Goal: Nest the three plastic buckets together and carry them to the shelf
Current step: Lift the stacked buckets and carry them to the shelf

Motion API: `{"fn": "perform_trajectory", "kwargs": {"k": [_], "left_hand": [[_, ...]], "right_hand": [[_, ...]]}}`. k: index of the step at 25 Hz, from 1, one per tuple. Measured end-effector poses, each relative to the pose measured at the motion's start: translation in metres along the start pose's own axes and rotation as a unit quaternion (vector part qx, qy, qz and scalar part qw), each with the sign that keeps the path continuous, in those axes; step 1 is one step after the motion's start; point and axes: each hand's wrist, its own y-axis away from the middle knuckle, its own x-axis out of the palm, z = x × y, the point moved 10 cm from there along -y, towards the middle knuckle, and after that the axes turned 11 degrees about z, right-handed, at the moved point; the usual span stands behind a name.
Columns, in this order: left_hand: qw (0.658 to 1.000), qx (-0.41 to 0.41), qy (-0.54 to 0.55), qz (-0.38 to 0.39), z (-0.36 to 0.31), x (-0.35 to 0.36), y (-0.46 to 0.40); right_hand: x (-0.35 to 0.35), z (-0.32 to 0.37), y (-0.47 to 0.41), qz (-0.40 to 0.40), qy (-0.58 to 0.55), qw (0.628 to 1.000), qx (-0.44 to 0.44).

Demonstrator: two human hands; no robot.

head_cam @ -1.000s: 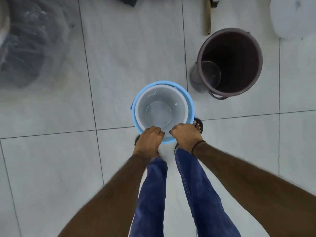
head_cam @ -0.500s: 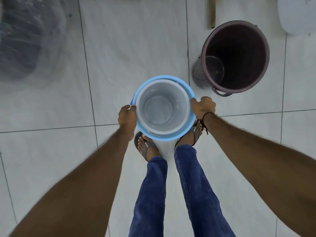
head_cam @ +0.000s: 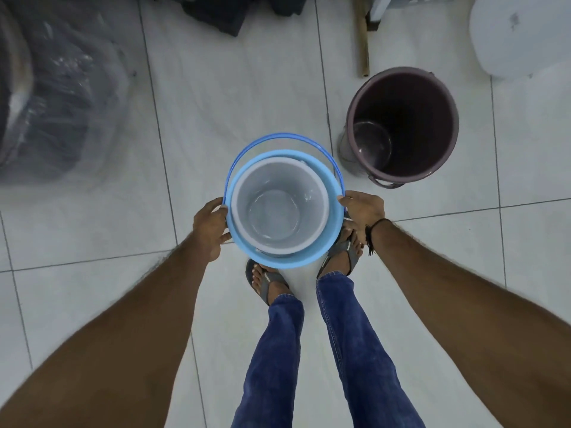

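A white bucket (head_cam: 279, 211) sits nested inside a light blue bucket (head_cam: 309, 256), whose darker blue handle arcs over the far side. The pair is held above the tiled floor, in front of my feet. My left hand (head_cam: 210, 228) grips the blue bucket's left side and my right hand (head_cam: 361, 213) grips its right side at the rim. A larger dark maroon bucket (head_cam: 401, 125) stands on the floor to the upper right, empty and upright.
A clear plastic bag of dark material (head_cam: 55, 97) lies at the left. A dark bundle (head_cam: 228, 13) sits at the top. A wooden stick (head_cam: 362, 41) and a white round container (head_cam: 522, 35) are at the upper right. My sandalled feet stand below the buckets.
My hands moved from the near rim to the two sides of the blue bucket and raised the nested pair off the floor. The blue handle now sticks out on the far side.
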Motion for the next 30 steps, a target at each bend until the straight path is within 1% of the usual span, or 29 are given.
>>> {"fn": "perform_trajectory", "kwargs": {"k": [4, 7, 11, 14, 16, 19, 22, 25, 30], "left_hand": [[0.999, 0.044, -0.017, 0.005, -0.064, -0.006, 0.070], [0.993, 0.089, -0.067, 0.030, -0.131, 0.015, 0.125], [0.980, 0.140, -0.117, 0.082, -0.204, 0.081, 0.175], [0.971, 0.165, -0.132, 0.114, -0.241, 0.144, 0.194], [0.966, 0.174, -0.133, 0.134, -0.256, 0.193, 0.196], [0.967, 0.167, -0.128, 0.146, -0.256, 0.259, 0.182], [0.972, 0.131, -0.134, 0.141, -0.235, 0.302, 0.149], [0.981, 0.096, -0.130, 0.105, -0.209, 0.328, 0.094], [0.987, 0.039, -0.156, 0.027, -0.165, 0.341, -0.003]], "right_hand": [[0.004, 0.065, 0.069, 0.047, -0.049, 0.997, -0.041], [-0.020, 0.131, 0.128, 0.066, -0.072, 0.991, -0.090], [-0.084, 0.208, 0.182, 0.071, -0.100, 0.982, -0.145], [-0.142, 0.252, 0.196, 0.076, -0.122, 0.975, -0.172], [-0.184, 0.271, 0.190, 0.069, -0.128, 0.973, -0.179], [-0.237, 0.286, 0.166, 0.055, -0.137, 0.972, -0.184], [-0.266, 0.280, 0.126, 0.048, -0.134, 0.977, -0.160], [-0.275, 0.263, 0.063, 0.045, -0.133, 0.982, -0.123], [-0.269, 0.217, -0.040, 0.019, -0.124, 0.990, -0.061]]}}
